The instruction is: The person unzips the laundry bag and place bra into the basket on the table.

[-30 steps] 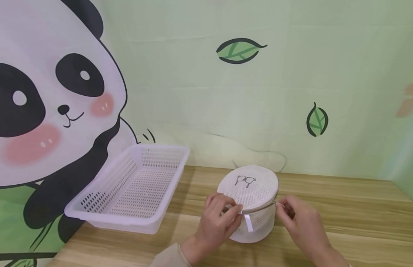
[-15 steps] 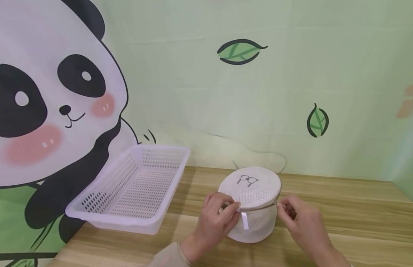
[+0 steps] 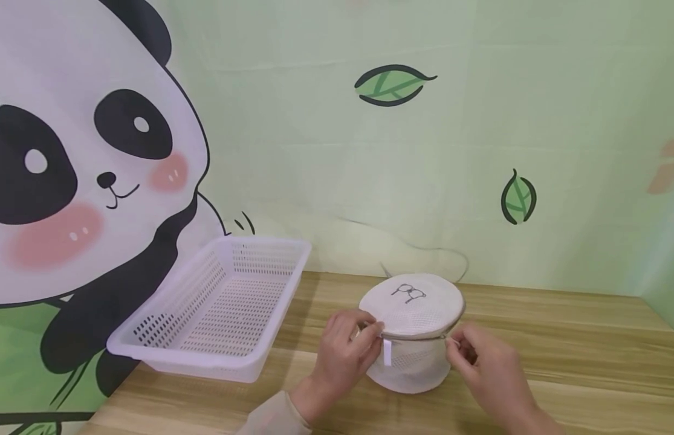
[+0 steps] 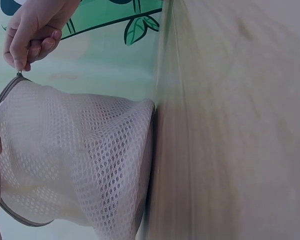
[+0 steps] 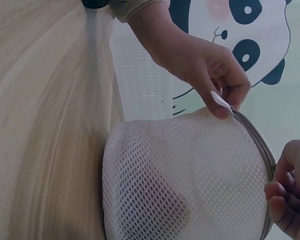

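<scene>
Round mesh laundry bag (image 3: 410, 338) sitting mid-tabletop (image 3: 560, 356) — left hand (image 3: 344, 350) pinching its white tab, right hand (image 3: 486, 365) pinching the zipper rim — white basket (image 3: 217, 308) lying near, bare wood stretching rightward.

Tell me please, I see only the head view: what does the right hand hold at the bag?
Observer: In the left wrist view the right hand pinches a small pull at the top edge of the bag.
Operator: And the left hand?
Observer: The right wrist view shows it pinching a white tab where the zipper begins.
Operator: Is the zipper open there?
Observer: Between both hands it looks closed.
</scene>
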`<state>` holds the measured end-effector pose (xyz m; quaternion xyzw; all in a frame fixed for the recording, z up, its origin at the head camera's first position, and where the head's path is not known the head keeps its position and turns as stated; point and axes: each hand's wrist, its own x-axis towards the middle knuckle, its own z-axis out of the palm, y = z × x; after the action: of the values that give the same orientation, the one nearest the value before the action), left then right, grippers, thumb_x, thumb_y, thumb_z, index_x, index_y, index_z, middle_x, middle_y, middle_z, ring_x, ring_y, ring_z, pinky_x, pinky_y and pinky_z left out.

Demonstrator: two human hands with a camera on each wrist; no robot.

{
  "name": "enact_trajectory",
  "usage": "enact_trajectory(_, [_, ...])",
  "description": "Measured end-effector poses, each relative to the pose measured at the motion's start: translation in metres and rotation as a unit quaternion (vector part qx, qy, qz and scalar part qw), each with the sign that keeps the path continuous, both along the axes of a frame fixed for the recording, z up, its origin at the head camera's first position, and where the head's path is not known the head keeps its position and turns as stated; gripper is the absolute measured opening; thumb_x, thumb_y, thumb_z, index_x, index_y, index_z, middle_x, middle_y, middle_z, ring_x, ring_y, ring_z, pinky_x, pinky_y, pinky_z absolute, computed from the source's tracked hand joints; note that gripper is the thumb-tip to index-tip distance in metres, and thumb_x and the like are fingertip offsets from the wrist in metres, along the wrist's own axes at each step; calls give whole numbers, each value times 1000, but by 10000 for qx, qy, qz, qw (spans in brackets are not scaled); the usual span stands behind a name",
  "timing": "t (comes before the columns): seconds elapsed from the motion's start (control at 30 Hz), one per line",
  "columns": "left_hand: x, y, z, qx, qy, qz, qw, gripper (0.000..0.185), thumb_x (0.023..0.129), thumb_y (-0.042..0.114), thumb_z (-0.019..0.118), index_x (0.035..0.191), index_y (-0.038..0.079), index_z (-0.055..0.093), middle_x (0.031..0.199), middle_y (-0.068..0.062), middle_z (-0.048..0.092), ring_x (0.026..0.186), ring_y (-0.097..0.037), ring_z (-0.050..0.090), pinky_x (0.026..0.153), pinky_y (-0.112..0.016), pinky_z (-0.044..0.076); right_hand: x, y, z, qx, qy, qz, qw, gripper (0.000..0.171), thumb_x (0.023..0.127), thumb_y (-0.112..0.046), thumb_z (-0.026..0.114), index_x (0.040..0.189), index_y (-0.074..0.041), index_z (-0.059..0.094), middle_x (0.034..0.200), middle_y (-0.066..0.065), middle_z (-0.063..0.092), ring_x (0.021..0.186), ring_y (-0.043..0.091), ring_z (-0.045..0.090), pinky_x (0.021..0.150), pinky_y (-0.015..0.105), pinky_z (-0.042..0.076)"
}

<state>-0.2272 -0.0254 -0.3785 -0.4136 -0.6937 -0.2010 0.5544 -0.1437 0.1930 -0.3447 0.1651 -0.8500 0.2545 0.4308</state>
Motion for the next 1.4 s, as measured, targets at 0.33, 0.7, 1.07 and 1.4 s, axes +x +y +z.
enact_trajectory(0.33, [-2, -1, -1, 51, -197, 89, 9998, 18, 73, 9, 74, 90, 10, 70, 97, -2, 65, 87, -17, 63, 79, -29, 53, 2, -4, -2, 2, 68, 57, 10000, 26, 70, 4, 70, 70, -18, 56, 62, -17, 48, 59, -10, 40, 49, 6, 37])
enact_trajectory(0.7, [-5, -4, -2, 62, -299, 187, 9994, 12, 80, 9, 69, 92, 9, 70, 99, -3, 67, 90, -17, 66, 80, -30, 54, 4, -4, 1, -76, 51, 2, 10000, 25, 70, 5, 69, 70, -17, 56, 61, -16, 47, 59, -10, 40, 50, 7, 36])
enact_trajectory(1.07, [-6, -5, -2, 110, -204, 101, 9997, 14, 78, 8, 70, 93, 9, 69, 99, -3, 68, 90, -17, 66, 80, -31, 54, 3, -2, 0, -61, 95, 63, 9999, 25, 71, 4, 69, 70, -17, 56, 61, -16, 47, 59, -10, 40, 50, 6, 37])
enact_trajectory(1.4, [-6, -5, 0, 90, -172, 144, 9997, 21, 74, 5, 74, 93, 9, 69, 99, -4, 68, 90, -18, 66, 80, -31, 55, 3, -3, 1, -64, 131, 82, 9999, 25, 70, 4, 69, 70, -17, 56, 61, -16, 48, 59, -10, 41, 50, 6, 37])
